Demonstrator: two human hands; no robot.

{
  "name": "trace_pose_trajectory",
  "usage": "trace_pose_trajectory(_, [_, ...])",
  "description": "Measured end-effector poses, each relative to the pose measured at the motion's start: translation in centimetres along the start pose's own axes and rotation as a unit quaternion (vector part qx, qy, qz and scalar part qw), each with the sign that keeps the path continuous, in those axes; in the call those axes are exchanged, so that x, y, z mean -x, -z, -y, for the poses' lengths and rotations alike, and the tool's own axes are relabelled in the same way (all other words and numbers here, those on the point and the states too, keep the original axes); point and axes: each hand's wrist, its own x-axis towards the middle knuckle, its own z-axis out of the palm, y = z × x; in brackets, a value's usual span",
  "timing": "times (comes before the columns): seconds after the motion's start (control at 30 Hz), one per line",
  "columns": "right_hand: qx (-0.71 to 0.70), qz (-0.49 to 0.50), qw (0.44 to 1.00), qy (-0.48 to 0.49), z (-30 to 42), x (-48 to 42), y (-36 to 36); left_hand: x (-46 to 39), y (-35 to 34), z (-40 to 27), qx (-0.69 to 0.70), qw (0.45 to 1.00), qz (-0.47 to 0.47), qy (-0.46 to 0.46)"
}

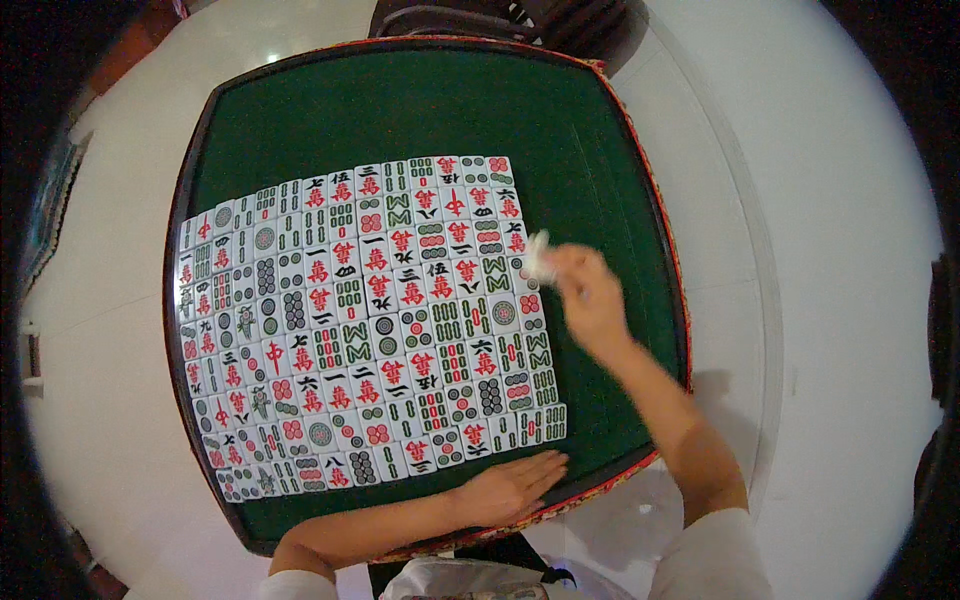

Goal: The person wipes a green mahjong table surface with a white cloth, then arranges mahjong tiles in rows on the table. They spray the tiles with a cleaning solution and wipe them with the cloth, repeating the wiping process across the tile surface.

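A large block of mahjong tiles (360, 330) lies face up in close rows, showing red, green and black markings. At the right side of the block, my right hand (589, 289) pinches a small white object (538, 257), too blurred to name surely. That object overlaps the edge tiles in the view; whether it touches them I cannot tell. My left hand (514, 487) rests palm down with extended fingers on the green tabletop, just below the bottom row. It holds nothing, and its fingertips lie near the block's lower right corner.
The green-topped table (405, 97) has a dark raised rim with a red patterned outer edge. Beyond its far side is a dark chair or seat (510, 22). Pale floor tiles (825, 300) surround the table.
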Motion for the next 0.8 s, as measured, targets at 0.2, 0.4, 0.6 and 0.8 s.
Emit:
trace_pose_trajectory(0.2, [-0.117,0.054,0.986,-0.109,-2.9,-5.0,-2.4,-7.9,-2.3,1.0,0.023,0.997,-0.070,0.033])
trace_pose_trajectory(0.4, [-0.137,0.027,0.987,-0.082,-3.7,-6.7,-5.2,-6.7,-2.6,2.3,0.022,0.999,-0.030,0.037])
trace_pose_trajectory(0.6, [0.007,0.077,0.994,0.075,-5.9,-16.4,-6.1,-6.7,-2.2,3.1,0.225,0.974,0.006,-0.015])
trace_pose_trajectory(0.8, [0.077,0.129,0.980,0.129,-0.9,0.1,-5.5,-5.8,-1.9,3.7,0.228,0.973,-0.011,0.012])
